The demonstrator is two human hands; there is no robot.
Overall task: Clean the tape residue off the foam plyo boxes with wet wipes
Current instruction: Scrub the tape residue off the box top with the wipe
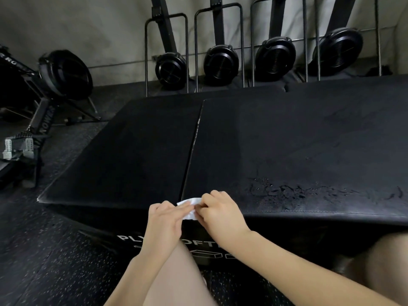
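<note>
White wet wipe (pixel 190 206), mostly hidden, pinched in the grip of left hand (pixel 164 219) and right hand (pixel 217 212).

Two foam plyo boxes side by side on the floor (pixel 55 257), touching along a seam: left box (pixel 132 149), right box (pixel 298 138). Residue patch (pixel 309 191) on right box top, near its front edge. Both hands at the front edge by the seam, left hand (pixel 166 219) left of right hand (pixel 220 212), wet wipe (pixel 189 205) between them, held by both. Behind the boxes, four rowers (pixel 220 62) stand upright in a row against the wall (pixel 88 23). Another rower (pixel 44 96) lies on the floor left of the boxes.
</note>
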